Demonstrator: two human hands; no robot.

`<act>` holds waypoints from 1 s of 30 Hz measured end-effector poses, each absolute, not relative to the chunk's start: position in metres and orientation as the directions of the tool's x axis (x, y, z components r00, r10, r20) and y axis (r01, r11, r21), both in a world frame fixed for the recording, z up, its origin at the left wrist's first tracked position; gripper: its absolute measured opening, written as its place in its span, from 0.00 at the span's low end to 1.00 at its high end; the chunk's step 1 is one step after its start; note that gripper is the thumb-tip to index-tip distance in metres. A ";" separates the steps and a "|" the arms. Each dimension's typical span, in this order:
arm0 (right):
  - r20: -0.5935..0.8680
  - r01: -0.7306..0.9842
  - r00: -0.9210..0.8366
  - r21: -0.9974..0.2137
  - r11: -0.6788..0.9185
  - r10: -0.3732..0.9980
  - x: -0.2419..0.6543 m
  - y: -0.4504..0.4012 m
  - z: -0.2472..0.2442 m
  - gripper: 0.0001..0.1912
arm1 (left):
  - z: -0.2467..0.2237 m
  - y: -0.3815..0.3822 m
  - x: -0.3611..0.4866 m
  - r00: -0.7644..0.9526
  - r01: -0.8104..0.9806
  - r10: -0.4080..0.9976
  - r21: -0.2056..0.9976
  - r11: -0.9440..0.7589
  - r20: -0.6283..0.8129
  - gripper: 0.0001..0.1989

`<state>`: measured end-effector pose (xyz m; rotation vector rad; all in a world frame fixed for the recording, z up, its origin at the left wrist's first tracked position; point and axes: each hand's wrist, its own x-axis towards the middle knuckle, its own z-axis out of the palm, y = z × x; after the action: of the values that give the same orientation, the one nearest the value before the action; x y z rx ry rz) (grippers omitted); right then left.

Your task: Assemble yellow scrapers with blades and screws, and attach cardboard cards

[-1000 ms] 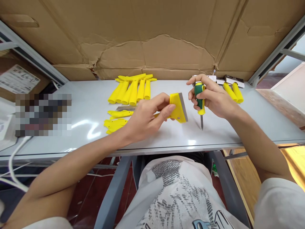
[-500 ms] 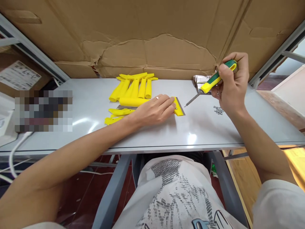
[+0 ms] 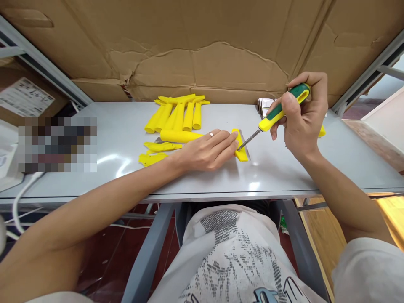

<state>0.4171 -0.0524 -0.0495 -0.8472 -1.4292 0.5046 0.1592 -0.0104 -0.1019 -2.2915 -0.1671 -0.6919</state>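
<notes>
A person in a printed white shirt [image 3: 233, 252] sits at a grey table [image 3: 126, 185], left hand [image 3: 206, 151] closed over a yellow scraper [image 3: 243, 157] that lies on the tabletop, its thumb hidden. The right hand [image 3: 304, 113] grips a green-and-yellow screwdriver [image 3: 280, 111], its tip touching the scraper's head. Flat yellow pieces [image 3: 162, 147] lie left of the left hand; T-shaped yellow handles [image 3: 179, 115] stand in a row behind, before a cardboard sheet [image 3: 205, 33].
</notes>
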 end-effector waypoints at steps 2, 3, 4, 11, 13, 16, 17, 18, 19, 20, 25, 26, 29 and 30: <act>0.672 0.178 0.105 -0.738 0.651 0.733 0.416 -0.050 -0.051 0.23 | -0.102 -0.010 0.160 0.852 0.323 -0.051 -0.600 -0.732 0.521 0.09; 0.681 0.178 0.105 -0.730 0.660 0.725 0.416 -0.049 -0.051 0.24 | -0.102 -0.010 0.160 0.854 0.322 -0.050 -0.601 -0.732 0.519 0.09; 0.682 0.183 0.109 -0.729 0.659 0.724 0.416 -0.048 -0.051 0.24 | -0.102 -0.010 0.160 0.854 0.317 -0.056 -0.604 -0.731 0.517 0.09; 0.683 0.221 0.069 -0.721 0.657 0.727 0.421 -0.048 -0.055 0.22 | -0.102 -0.007 0.160 0.833 0.244 -0.043 -0.436 -0.866 0.551 0.11; 0.691 0.238 0.047 -0.709 0.664 0.721 0.421 -0.050 -0.055 0.22 | -0.103 -0.006 0.160 0.836 0.256 0.020 -0.359 -0.898 0.548 0.12; 0.697 0.303 0.052 -0.693 0.654 0.715 0.418 -0.053 -0.053 0.22 | -0.104 -0.007 0.161 0.870 0.269 0.023 -0.434 -0.860 0.493 0.12; 0.709 0.325 0.053 -0.678 0.660 0.703 0.417 -0.054 -0.051 0.23 | -0.104 -0.007 0.163 0.880 0.266 0.011 -0.474 -0.839 0.475 0.11; 0.732 0.343 0.049 -0.651 0.677 0.679 0.415 -0.054 -0.049 0.24 | -0.105 -0.008 0.164 0.888 0.263 -0.002 -0.511 -0.819 0.461 0.11; 0.763 0.362 0.033 -0.611 0.704 0.646 0.412 -0.054 -0.046 0.26 | -0.105 -0.009 0.166 0.894 0.260 -0.013 -0.542 -0.799 0.448 0.10; 0.788 0.387 -0.004 -0.566 0.728 0.615 0.410 -0.054 -0.042 0.27 | -0.106 -0.010 0.169 0.899 0.261 -0.016 -0.565 -0.783 0.438 0.10; 0.733 0.400 -0.257 -0.513 0.759 0.630 0.390 -0.053 -0.005 0.19 | -0.116 -0.009 0.177 0.860 0.368 0.132 -0.421 -0.829 0.494 0.13; 0.694 0.363 -0.312 -0.545 0.756 0.649 0.385 -0.052 0.006 0.18 | -0.118 -0.008 0.178 0.846 0.390 0.167 -0.374 -0.841 0.506 0.14; 0.553 0.307 -0.398 -0.672 0.674 0.732 0.377 -0.051 0.036 0.14 | -0.122 -0.007 0.179 0.835 0.423 0.189 -0.382 -0.821 0.517 0.15; 0.505 0.304 -0.341 -0.739 0.601 0.793 0.378 -0.049 0.044 0.15 | -0.122 -0.007 0.178 0.833 0.431 0.180 -0.410 -0.803 0.523 0.16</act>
<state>0.3785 -0.0490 0.0438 -0.8766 -1.9099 0.6698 0.1784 -0.0069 -0.1217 -2.4836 -0.4488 -0.6387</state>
